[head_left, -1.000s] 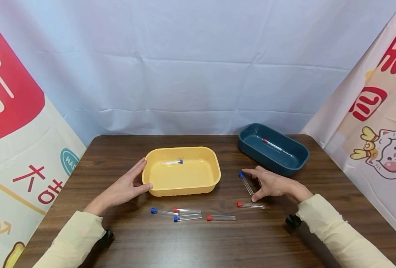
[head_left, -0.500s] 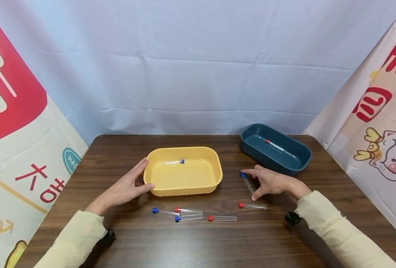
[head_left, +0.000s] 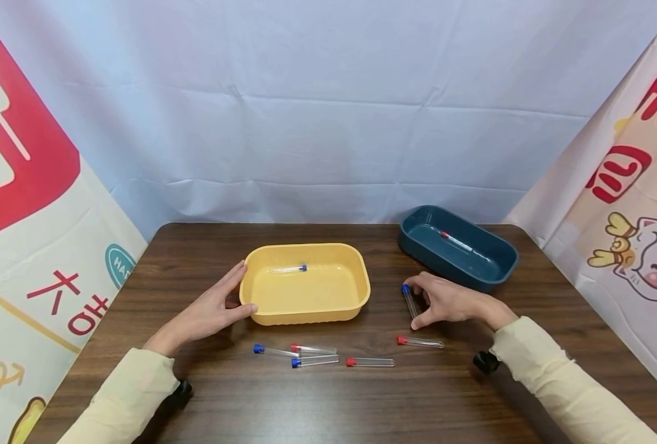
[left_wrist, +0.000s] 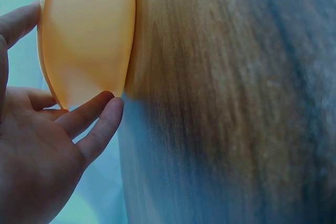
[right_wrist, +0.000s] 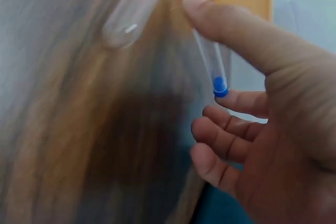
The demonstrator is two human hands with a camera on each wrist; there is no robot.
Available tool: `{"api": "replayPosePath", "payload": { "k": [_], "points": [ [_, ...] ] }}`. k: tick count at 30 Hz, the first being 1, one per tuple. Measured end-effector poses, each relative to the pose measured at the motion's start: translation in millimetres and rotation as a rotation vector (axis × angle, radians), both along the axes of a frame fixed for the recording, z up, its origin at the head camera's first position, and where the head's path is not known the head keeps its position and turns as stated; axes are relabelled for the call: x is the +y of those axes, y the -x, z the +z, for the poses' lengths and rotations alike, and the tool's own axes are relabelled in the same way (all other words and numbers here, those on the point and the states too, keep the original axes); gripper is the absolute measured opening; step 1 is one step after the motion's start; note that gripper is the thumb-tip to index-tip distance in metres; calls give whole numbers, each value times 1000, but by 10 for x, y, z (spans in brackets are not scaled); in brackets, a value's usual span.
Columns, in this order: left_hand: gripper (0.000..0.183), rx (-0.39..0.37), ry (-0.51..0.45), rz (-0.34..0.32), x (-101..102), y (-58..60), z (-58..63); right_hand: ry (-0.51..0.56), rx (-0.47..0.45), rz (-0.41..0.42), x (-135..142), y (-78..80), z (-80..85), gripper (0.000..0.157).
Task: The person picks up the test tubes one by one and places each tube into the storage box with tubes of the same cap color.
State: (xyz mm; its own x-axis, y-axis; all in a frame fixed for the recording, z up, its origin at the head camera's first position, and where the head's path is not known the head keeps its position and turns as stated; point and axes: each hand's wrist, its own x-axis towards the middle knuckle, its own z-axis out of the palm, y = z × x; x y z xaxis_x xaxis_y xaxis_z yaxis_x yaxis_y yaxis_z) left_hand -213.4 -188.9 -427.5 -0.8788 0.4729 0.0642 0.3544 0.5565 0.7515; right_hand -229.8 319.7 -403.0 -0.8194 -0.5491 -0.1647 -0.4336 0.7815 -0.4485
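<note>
My right hand (head_left: 450, 299) pinches a blue-capped test tube (head_left: 410, 303) lengthwise, index fingertip at the cap and thumb at the glass end. In the right wrist view, its blue cap (right_wrist: 220, 86) meets the index fingertip while the other fingers are bent beneath. With fingers spread and fairly straight, my left hand (head_left: 208, 311) touches the left end of a yellow tray (head_left: 306, 317), its thumb at the near corner. One blue-capped tube (head_left: 288, 269) lies inside that tray. Just in front of my right hand lies a red-capped tube (head_left: 420, 342).
A dark blue tray (head_left: 456, 265) stands at the back right, holding a red-capped tube (head_left: 457, 241). Several more red- and blue-capped tubes, including a red-capped one (head_left: 371, 362), lie on the wooden table (head_left: 328, 407) before the yellow tray. A white cloth (head_left: 328, 142) hangs behind.
My right thumb and index finger have closed in on the blue-capped tube, which has turned to stand a little steeper in the head view. The left hand stays at the yellow tray.
</note>
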Motion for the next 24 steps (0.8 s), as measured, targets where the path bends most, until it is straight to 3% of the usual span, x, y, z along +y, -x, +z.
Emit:
{"api": "replayPosePath", "payload": {
  "k": [16,24],
  "points": [
    [95,18,35,4,-19,7,-3,90,163,15,-629,179,718,85],
    [95,20,25,3,-4,9,1,74,146,35,-1075,369,774,89]
  ]
}}
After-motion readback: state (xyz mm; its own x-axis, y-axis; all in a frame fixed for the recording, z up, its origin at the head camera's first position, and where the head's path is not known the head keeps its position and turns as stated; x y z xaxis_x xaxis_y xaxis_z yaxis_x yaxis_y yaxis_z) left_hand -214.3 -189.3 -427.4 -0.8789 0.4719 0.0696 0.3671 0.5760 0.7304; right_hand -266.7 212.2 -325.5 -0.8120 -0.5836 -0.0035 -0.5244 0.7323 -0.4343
